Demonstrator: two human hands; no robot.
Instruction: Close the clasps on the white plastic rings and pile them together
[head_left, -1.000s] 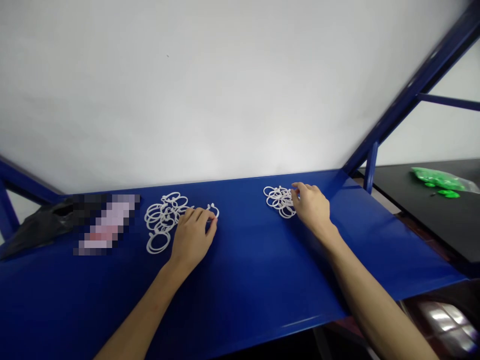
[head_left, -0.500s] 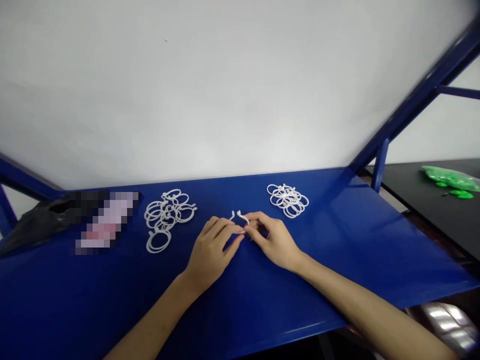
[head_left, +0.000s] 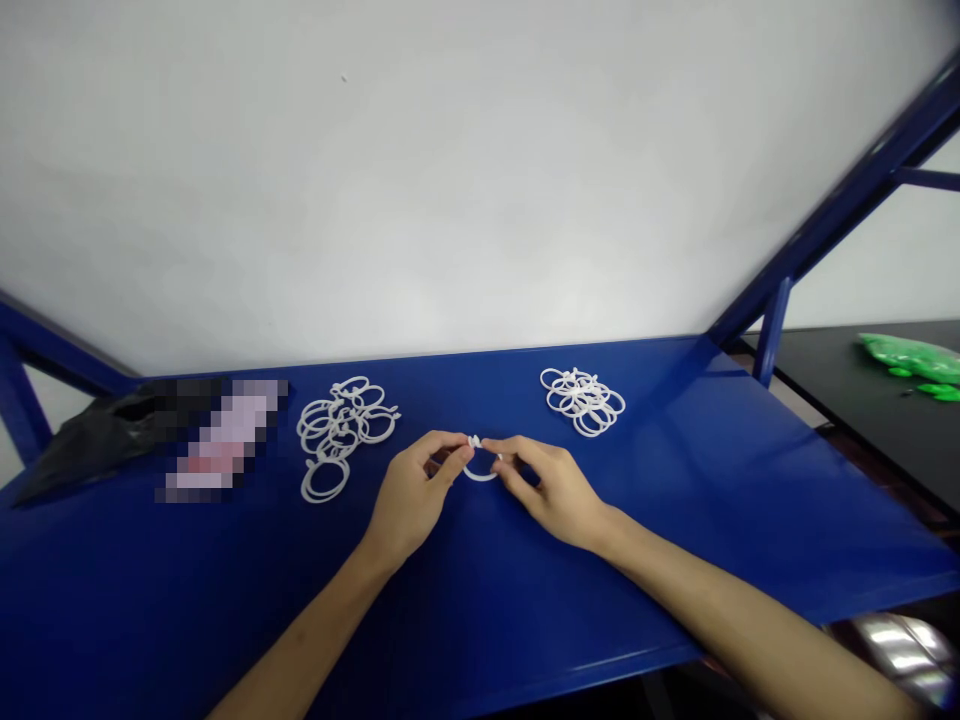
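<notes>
A single white plastic ring [head_left: 478, 468] is held over the middle of the blue shelf [head_left: 675, 500]. My left hand [head_left: 412, 492] pinches its left end and my right hand [head_left: 544, 485] pinches its right end, fingertips almost meeting at the top of the ring. A loose pile of white rings [head_left: 341, 430] lies to the left of my left hand. A tighter cluster of white rings [head_left: 583, 400] lies behind and to the right of my right hand.
A black bag [head_left: 90, 440] and a blurred-out object [head_left: 217, 440] lie at the shelf's left end. Blue frame posts [head_left: 772, 320] rise at the right. Beyond them a dark table [head_left: 862, 400] carries a green bag [head_left: 907, 355]. A white wall stands behind.
One second ago each hand rested at its own pile. They came together at the shelf's middle with one ring, and now its two ends are pinched close at the top.
</notes>
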